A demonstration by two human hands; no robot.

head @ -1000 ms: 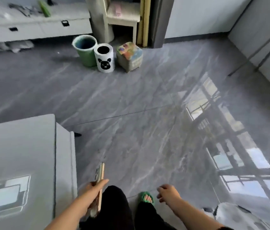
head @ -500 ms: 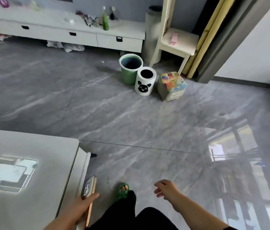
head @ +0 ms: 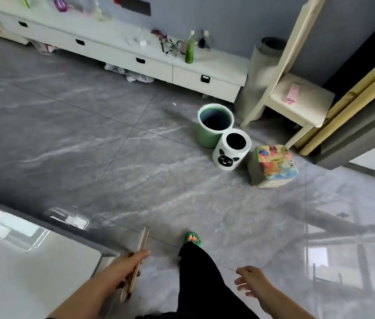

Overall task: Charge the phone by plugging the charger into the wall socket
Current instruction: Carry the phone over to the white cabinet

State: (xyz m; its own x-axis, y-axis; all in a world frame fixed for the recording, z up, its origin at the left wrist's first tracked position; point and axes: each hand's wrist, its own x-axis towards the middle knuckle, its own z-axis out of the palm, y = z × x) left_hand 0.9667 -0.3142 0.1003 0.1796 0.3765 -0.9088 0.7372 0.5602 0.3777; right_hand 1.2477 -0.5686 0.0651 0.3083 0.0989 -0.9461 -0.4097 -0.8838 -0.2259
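1. A glossy white table [head: 20, 261] fills the lower left corner of the view; its right-hand corner lies just beside the person's left forearm.
2. The left hand [head: 127, 264] is closed around a phone [head: 138, 256], thumb across one face and fingers behind it. The phone is seen edge-on, its top end pointing up and away over the grey tiled floor [head: 112, 169].
3. A foot in a green sandal [head: 192, 239] stands on the floor between the two hands, below a black trouser leg.
4. The right hand [head: 251, 280] holds nothing, its fingers loosely curled and half open.
5. Farther off, a green bin [head: 207, 134] and a white bin [head: 229, 154] with a black cartoon face touch each other, with a colourful cube [head: 271, 166] just beside them near a pale chair [head: 297, 100].
6. A long white cabinet [head: 135, 54] runs along the far wall.
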